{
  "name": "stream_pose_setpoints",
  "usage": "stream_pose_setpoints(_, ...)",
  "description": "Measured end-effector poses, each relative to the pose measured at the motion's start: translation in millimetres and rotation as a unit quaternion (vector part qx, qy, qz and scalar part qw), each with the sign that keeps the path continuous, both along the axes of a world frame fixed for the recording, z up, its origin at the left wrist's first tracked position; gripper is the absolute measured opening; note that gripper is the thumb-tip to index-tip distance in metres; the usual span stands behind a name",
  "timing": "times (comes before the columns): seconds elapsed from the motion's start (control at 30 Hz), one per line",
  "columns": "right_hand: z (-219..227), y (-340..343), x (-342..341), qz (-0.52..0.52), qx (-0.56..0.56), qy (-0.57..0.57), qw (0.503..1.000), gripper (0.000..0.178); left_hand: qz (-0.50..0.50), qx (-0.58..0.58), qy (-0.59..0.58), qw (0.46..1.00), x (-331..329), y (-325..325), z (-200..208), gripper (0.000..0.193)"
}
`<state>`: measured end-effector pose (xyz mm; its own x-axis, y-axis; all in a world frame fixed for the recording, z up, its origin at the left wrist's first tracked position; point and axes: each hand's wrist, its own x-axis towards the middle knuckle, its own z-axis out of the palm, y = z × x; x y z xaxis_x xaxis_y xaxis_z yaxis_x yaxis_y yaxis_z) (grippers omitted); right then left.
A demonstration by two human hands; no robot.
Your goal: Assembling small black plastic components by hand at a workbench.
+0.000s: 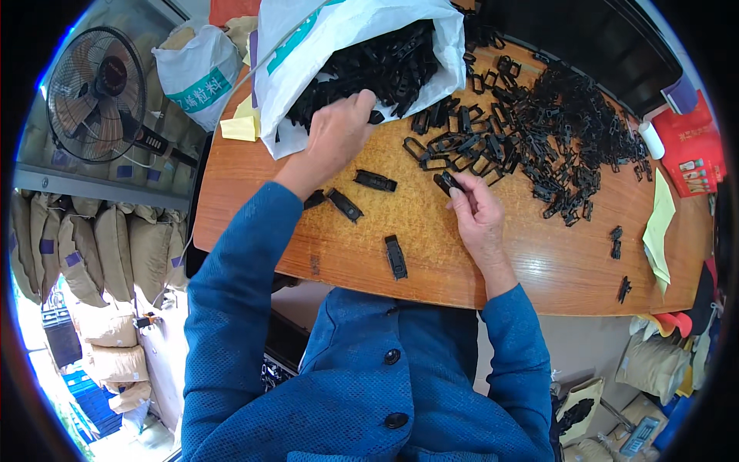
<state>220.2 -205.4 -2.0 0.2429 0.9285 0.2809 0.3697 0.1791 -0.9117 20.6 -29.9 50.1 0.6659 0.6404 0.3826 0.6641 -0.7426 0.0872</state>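
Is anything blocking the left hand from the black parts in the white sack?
Nothing visible is: the left hand is at the open mouth of the white sack, with the black parts inside showing just beyond it. Whether it touches them is unclear.

Lighting: bright; glare on wooden tabletop [531, 269]; lower left overexposed. Picture: fisheye-bent edges, black rim, blue fringing left.

1 slim black part [444, 183] is pinched in the right hand [480, 212]; 3 oblong black pieces [396, 257] lie apart at differing angles on the table [539, 286], with a 4th piece [314, 199] partly hidden by the left wrist [300, 175]; jumbled black parts [392, 65] fill the open mouth of a white sack [271, 115].
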Motion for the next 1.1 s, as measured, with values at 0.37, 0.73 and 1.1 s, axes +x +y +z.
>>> stream_pose_setpoints(0.37, 35.7, -13.9, -45.2, 0.05, -0.068, 0.238, 0.968, 0.02, -0.021, -0.601, -0.433, 0.671, -1.9, -102.0, -3.5, 0.038)
stream_pose_setpoints(0.73, 37.1, -25.4, -42.8, 0.032, -0.082, 0.175, 0.981, 0.012, -0.055, -0.422, -0.321, 0.846, 3.9, -130.3, 7.9, 0.03)
stream_pose_setpoints(1.1, 32.3, -30.0, -29.1, 0.076, -0.081, 0.235, 0.966, 0.014, -0.096, -0.495, -0.315, 0.804, 12.1, -128.6, -8.4, 0.038)
